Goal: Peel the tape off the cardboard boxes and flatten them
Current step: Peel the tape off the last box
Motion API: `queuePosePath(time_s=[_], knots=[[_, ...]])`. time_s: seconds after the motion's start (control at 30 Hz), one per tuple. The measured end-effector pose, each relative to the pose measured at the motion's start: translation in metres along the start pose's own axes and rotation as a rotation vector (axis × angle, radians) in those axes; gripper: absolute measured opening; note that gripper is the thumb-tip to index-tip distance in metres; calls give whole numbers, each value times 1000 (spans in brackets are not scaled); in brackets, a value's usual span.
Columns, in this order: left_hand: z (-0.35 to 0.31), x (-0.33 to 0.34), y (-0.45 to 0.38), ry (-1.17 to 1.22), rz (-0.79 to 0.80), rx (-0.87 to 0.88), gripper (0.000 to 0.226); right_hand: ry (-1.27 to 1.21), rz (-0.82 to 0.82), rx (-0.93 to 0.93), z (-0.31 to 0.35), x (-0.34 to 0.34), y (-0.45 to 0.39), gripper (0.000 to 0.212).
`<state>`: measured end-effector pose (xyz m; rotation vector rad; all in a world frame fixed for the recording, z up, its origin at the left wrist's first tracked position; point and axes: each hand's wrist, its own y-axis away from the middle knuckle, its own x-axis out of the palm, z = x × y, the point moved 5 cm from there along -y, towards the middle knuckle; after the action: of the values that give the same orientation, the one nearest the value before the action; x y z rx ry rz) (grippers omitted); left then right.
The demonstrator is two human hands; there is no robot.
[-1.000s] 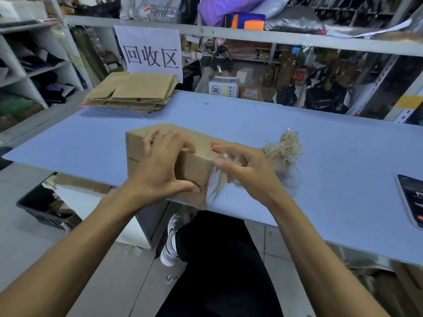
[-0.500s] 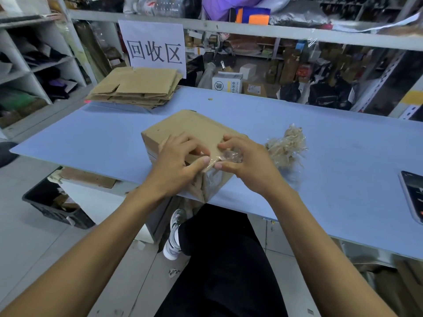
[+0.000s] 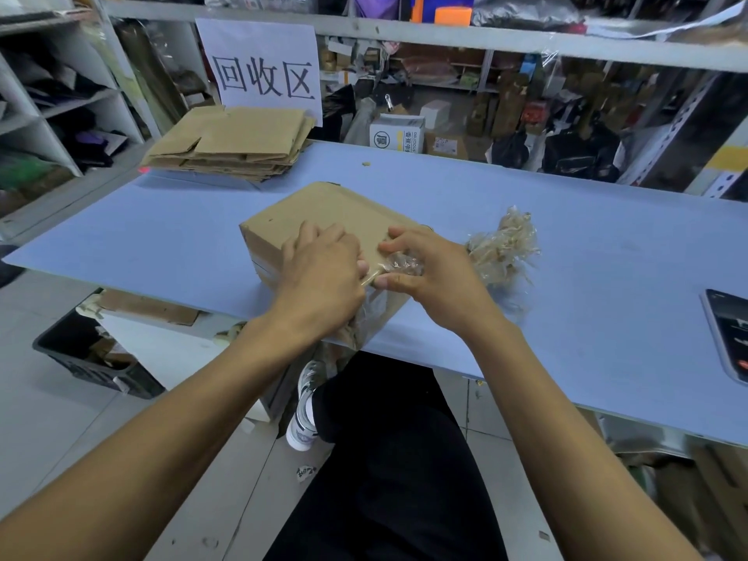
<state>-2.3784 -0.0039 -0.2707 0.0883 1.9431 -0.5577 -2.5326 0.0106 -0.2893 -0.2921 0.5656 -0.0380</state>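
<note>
At the middle of the frame a small cardboard box [image 3: 324, 214] sits on the near edge of the pale blue table [image 3: 170, 244], one corner jutting toward the person. Both bare hands are on its near top edge. The left hand [image 3: 324, 273] lies curled over the box top, and its fingers seem to press and steady the cardboard; whether they also pinch the tape I cannot tell from here. The right hand [image 3: 429, 269] has thumb and forefinger closed on a crumpled strip of clear tape [image 3: 398, 264] that lifts off the box between the two hands. More loosened film hangs down the box's near corner, below the left wrist.

Just right of the hands a wad of peeled tape [image 3: 504, 249] lies on the table. In the upper left, a stack of flattened boxes [image 3: 230, 145] rests below a white sign [image 3: 263, 70]. A phone [image 3: 728, 334] lies at the right edge.

The box looks light and hollow, stiff along its edges but likely to dent under a hard squeeze, so a flat palm on top should hold it best. The tape looks thin, sticky and stretchy; I would guess it tears if yanked, so it wants gripping close to where it leaves the cardboard and pulling low along the seam. The box is not yet flattened.
</note>
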Motion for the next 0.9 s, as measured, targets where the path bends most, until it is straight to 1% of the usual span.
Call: queuePosePath(time_s=[0.03, 0.13, 0.17, 0.23, 0.27, 0.33, 0.4, 0.5, 0.57, 0.67, 0.73, 0.77, 0.83, 0.9], knots=[[0, 0, 3, 56, 10, 31, 14, -8, -3, 1, -1, 0, 0, 42], [6, -4, 14, 374, 71, 165, 15, -25, -4, 17, -6, 0, -2, 42], [7, -7, 20, 431, 78, 218, 15, -21, -1, 16, -7, 0, -2, 42], [11, -10, 31, 452, 48, 298, 14, 5, 16, 6, -7, 0, -1, 42], [14, -10, 37, 442, 12, 310, 13, 11, 28, 5, -6, 0, 0, 41], [15, -10, 49, 446, -79, 301, 12, 18, 42, 30, -5, -1, 0, 36], [15, -10, 57, 470, -166, 272, 14, 76, 54, 42, 0, -2, -1, 31], [11, -10, 68, 512, -278, 259, 17, 194, 99, 13, 15, 3, 3, 36], [8, -2, 77, 528, -280, 269, 16, 211, 100, 11, 23, 7, 4, 40], [4, 21, 97, 512, -165, 281, 12, 181, 95, 37, 25, 9, 3, 43], [9, 30, 106, 552, -129, 216, 9, 206, 105, 40, 24, 10, 4, 42], [12, 29, 108, 613, -130, 154, 7, 212, 107, 40, 24, 10, 5, 42], [15, 24, 109, 766, -137, 0, 6, 208, 99, 37, 23, 10, 6, 41], [17, 19, 105, 838, -161, -188, 3, 203, 93, 37, 24, 10, 5, 41]])
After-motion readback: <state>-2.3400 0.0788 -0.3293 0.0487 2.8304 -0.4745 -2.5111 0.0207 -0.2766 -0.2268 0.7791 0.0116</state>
